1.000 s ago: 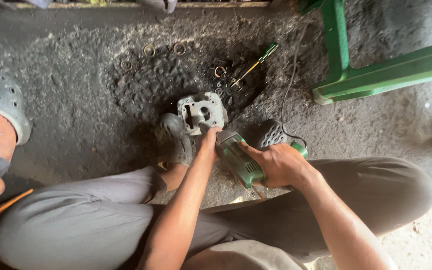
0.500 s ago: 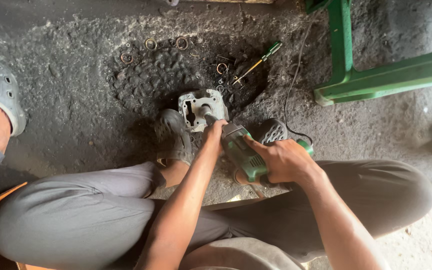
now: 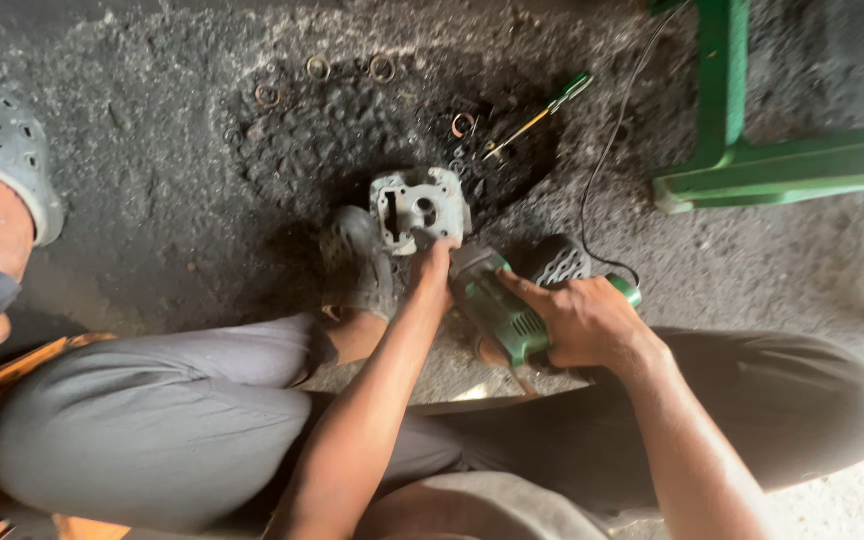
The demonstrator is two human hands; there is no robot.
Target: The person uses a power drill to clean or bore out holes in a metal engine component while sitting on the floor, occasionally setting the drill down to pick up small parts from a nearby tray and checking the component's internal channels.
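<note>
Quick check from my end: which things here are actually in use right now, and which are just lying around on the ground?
In use: green power tool gripped by right hand; grey metal casting steadied by left hand.

Lying about: screwdriver, metal rings, green bench frame, grey clog.

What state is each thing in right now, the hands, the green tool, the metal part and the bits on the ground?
Left hand: on the near edge of the metal casting.
Right hand: gripping the green power tool.
Green power tool: held low, nose toward the casting.
Metal casting: flat on the ground.
Screwdriver: lying loose.
Metal rings: scattered loose.
</note>
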